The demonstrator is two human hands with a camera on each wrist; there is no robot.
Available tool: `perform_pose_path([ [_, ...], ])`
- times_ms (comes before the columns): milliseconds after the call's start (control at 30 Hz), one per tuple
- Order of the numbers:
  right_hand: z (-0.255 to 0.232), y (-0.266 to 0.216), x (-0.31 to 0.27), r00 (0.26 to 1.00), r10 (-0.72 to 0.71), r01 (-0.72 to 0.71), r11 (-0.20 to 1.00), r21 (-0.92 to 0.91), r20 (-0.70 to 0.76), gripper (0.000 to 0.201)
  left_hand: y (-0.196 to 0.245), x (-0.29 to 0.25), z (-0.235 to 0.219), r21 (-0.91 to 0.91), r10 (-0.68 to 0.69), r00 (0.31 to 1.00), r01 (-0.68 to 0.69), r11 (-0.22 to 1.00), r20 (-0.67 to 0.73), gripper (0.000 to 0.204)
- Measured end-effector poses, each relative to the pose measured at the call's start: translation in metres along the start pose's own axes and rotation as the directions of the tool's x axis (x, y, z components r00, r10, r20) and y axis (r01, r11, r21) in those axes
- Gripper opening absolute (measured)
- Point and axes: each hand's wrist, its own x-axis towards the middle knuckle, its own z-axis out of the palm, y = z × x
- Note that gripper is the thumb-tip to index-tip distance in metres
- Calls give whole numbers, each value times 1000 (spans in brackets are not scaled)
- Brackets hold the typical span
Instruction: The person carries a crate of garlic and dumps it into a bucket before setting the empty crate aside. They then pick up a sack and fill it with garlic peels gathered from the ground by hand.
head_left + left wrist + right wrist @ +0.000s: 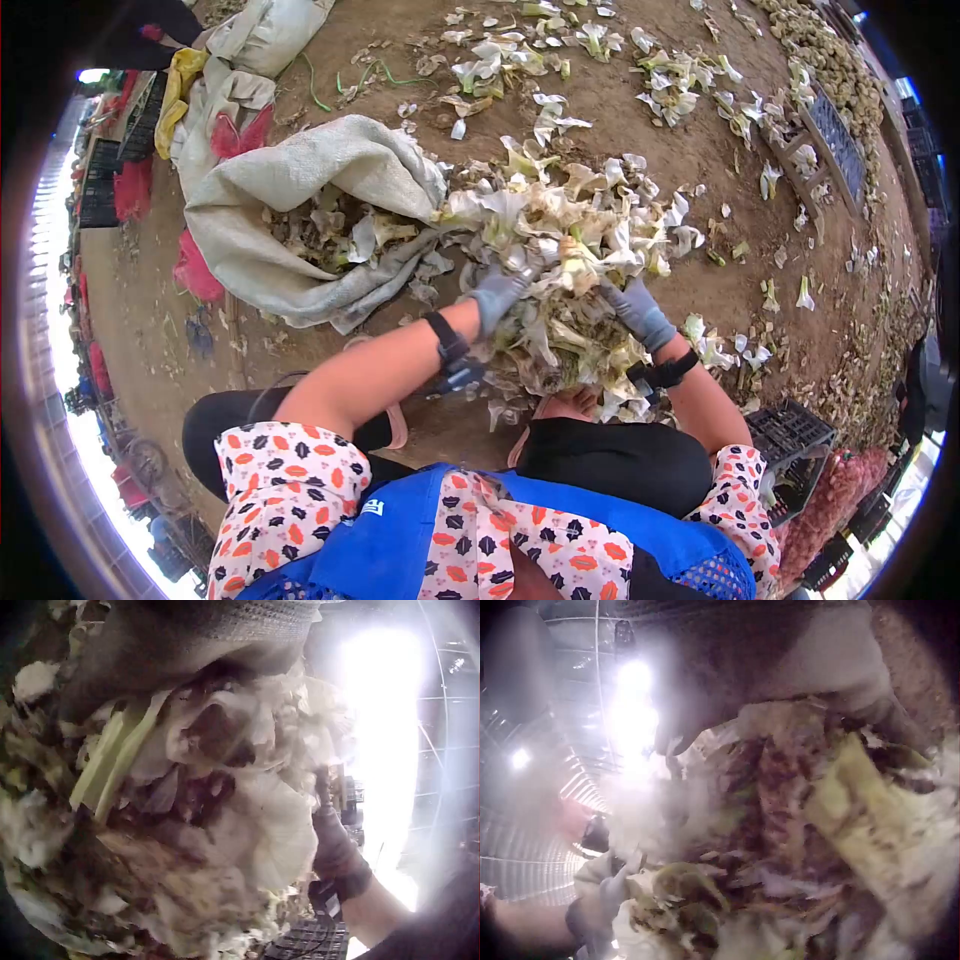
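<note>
A big clump of pale, papery husks (565, 255), with some greenish leaf scraps and brown dry bits, is between the two hands in front of the person's knees. The left hand (500, 295), in a grey glove, grips the clump's near left side, its fingertips sunk among the husks. From the right, the grey-gloved right hand (640, 312) holds the opposite side. In the right wrist view its fingers (679, 739) bend over the husks. Just left of the clump lies a whitish woven sack (300, 165), its mouth gaping and husks inside.
Husks and leaf scraps (670, 80) litter the dirt floor (610, 120). A dark plastic crate (790, 430) stands by the right elbow, near a pinkish net sack (835, 505). A crate (835, 150) leans at far right. More sacks (265, 35) lie at the upper left.
</note>
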Motion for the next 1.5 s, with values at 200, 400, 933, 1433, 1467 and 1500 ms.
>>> perform_pose_path([
  [200, 44, -89, -22, 979, -192, 202, 914, -352, 64, 102, 19, -11, 28, -342, 69, 888, 103, 934, 455, 70],
  [400, 75, -84, -16, 958, -250, 250, 490, -835, 141, 101, 30, -9, -5, -13, 105, 771, -125, 992, 628, 77],
  [933, 83, -106, 25, 970, -87, 236, 140, -962, 225, 70, 172, -88, -165, 755, -64, 771, -597, 272, 633, 60],
  [1433, 90, -114, 47, 957, 111, 266, 23, -964, 267, 92, -97, -178, -373, 780, -152, 951, 307, 546, -268, 72],
  [1467, 95, -122, 41, 960, 90, 265, 19, -964, 266, 99, -149, -144, -386, 757, -18, 970, 200, 622, -242, 70],
  [1500, 91, -113, 43, 959, 93, 269, 10, -963, 269, 99, -169, -128, -392, 754, 16, 984, 124, 645, -175, 70],
])
